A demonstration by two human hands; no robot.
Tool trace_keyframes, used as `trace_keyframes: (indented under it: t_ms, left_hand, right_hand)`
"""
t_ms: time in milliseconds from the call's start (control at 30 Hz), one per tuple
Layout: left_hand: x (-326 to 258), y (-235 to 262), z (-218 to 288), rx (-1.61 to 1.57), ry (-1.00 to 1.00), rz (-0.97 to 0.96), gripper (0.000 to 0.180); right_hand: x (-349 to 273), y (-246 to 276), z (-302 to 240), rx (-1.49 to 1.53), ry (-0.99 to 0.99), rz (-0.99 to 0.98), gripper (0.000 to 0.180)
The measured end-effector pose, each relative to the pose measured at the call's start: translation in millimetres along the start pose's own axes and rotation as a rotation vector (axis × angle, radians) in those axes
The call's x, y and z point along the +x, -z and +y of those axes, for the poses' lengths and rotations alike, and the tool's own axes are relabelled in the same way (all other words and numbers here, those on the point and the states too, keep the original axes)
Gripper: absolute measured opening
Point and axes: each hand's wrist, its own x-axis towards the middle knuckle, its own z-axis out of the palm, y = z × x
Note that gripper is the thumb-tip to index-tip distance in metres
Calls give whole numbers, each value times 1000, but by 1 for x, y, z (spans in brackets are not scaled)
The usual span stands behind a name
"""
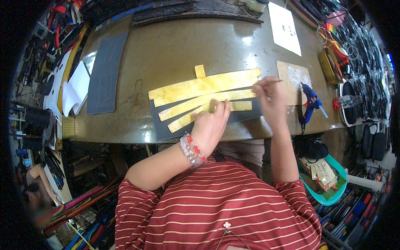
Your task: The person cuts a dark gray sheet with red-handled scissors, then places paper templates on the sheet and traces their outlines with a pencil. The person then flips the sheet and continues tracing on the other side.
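Several yellow strips lie across a dark grey sheet (243,118). The widest strip (187,90) is at the far side, with a small yellow square piece (200,71) touching its far edge. Nearer to me are a middle strip (173,111) and a shorter strip (179,123). My left hand (210,125) rests with outstretched fingers on these two nearer strips, holding nothing. Over the right ends of the strips, my right hand (271,98) pinches a thin dark pen-like tool (273,81). Its exact kind is unclear, and the fingers are slightly blurred.
To the right lie a blue glue gun (308,102) and a stained brown board (287,68). A white sheet (285,29) is at the far right. At left are a dark marked panel (106,75) and white paper (76,89). A green basin (339,193) stands below the table's right edge.
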Motion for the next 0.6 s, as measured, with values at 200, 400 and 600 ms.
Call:
trace_keyframes:
  t_ms: [200,400,600]
  left_hand:
    - [8,-4,10,127,31,-73,32]
    - [11,-6,12,65,72,-83,25]
    - [16,-4,10,-28,46,-237,38]
  right_hand:
    - [6,-54,0,-77,20,-207,12]
    - [2,-64,1,-130,117,-177,10]
    - [2,-56,9,-194,219,-169,10]
